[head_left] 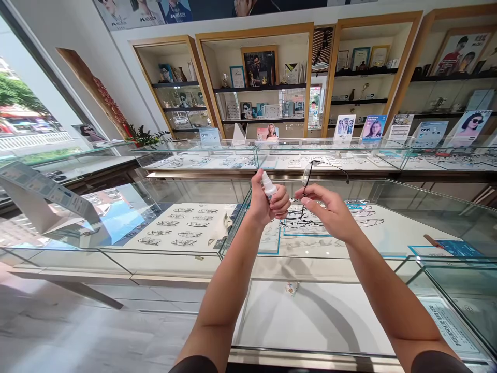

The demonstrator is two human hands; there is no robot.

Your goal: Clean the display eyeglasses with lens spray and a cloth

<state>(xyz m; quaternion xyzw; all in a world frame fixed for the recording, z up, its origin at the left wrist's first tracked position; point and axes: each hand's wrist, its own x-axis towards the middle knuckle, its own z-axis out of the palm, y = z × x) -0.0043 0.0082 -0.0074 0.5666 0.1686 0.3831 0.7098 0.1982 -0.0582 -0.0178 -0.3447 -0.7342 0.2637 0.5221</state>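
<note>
My left hand (274, 202) is wrapped round a small white spray bottle (267, 182), its nozzle end pointing up past my thumb. To the right of it, my right hand (326, 207) pinches a pair of dark thin-framed eyeglasses (306, 175) between thumb and fingers. The glasses are held upright, one lens facing the bottle and a temple arm stretching out to the right. A gap separates bottle and glasses. Both hands are raised above the glass display case (310, 247), where several eyeglass frames (303, 224) lie behind the glass.
Left of my arms, another case section holds rows of eyeglasses (188, 234). A small crumpled patterned packet (292, 288) lies on the white surface below my hands. A folded sign (50, 194) stands at left. Farther back are more glass counters (202, 160) and wooden shelves (254, 90).
</note>
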